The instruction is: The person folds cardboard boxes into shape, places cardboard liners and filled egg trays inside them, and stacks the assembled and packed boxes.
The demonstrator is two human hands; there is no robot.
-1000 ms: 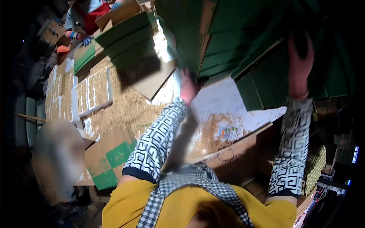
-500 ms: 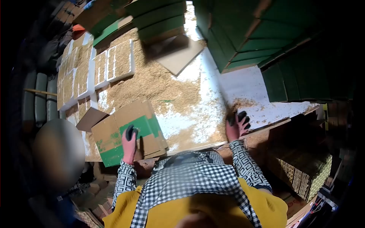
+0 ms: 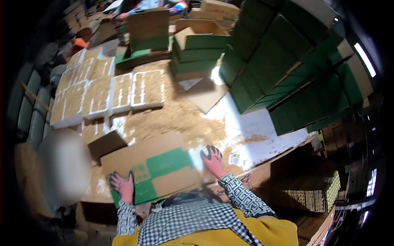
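Note:
A brown and green cardboard box [image 3: 164,160] lies at the near edge of the table, one brown flap standing out at its left. On its lower left part rests my left hand [image 3: 123,186], in a pink and black glove with the fingers spread. My right hand [image 3: 213,162], gloved the same way, is just right of the box with its fingers apart and nothing in them. A small colourful card [image 3: 234,159] lies to the right of that hand. Loose golden husk-like material [image 3: 176,119] is spread beyond the box.
White trays [image 3: 147,88] filled with the loose material stand at the left. Green boxes [image 3: 262,78] are stacked high at the right. A loose cardboard piece [image 3: 205,95] lies mid-table. Across the table is a person's sleeve [image 3: 178,7]. Egg trays [image 3: 312,194] are stacked at lower right.
The view has tilted up, showing more of the far side. My left hand has shifted to the box's left part and spread its fingers. My right hand has moved left, nearer the box.

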